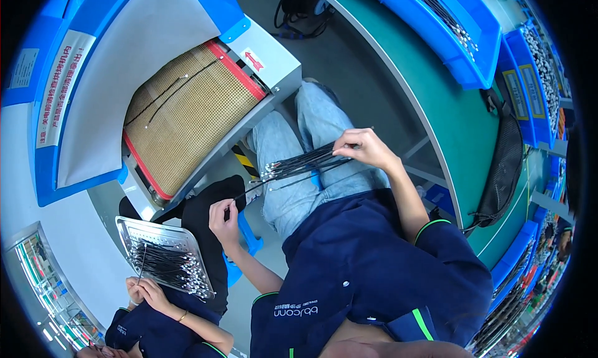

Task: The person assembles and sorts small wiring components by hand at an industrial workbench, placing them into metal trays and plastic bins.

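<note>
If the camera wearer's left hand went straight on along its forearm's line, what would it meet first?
Most likely the co-worker's black-clad knee, which lies just beyond the left hand, before the mesh conveyor. Depth is unclear, so it might pass above the knee.

Black bag (501,171) toward our green table's (443,124) right edge, what look to us like dark cords (298,8) beyond its far left corner.
</note>
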`<state>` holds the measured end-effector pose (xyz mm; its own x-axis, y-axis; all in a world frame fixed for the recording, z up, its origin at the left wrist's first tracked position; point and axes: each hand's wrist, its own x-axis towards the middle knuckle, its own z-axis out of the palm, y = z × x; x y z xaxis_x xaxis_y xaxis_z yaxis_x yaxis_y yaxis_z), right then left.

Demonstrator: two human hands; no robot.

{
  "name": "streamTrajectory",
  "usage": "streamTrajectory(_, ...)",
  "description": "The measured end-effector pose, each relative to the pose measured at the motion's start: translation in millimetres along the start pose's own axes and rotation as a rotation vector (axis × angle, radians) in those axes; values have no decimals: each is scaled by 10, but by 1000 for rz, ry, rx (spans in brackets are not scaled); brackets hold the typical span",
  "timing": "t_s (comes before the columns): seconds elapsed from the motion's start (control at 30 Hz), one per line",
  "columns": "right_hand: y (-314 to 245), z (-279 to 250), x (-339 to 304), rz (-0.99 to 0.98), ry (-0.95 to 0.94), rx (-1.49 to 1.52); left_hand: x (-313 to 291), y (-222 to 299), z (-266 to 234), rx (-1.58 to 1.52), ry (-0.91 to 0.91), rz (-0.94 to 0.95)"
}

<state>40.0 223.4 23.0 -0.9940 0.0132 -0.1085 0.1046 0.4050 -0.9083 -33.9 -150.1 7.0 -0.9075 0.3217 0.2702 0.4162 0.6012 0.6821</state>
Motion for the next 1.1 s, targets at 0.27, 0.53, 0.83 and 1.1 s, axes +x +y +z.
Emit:
streamTrajectory(0.27, 53, -10, 52, -24, 1, 9, 19, -67, 11, 15, -5, -13)
streamTrajectory(0.53, -72, -62, 136, 10, -103, -24, 111, -151, 17, 15, 7, -15)
streamTrajectory(0.83, -310, 116, 476, -174, -37, -95, 550, -367, -317, 50, 18, 11)
streamTrajectory(1.1, -623, 524, 1614, -434, 249, -252, 1396, -1001, -731, 154, 124, -68)
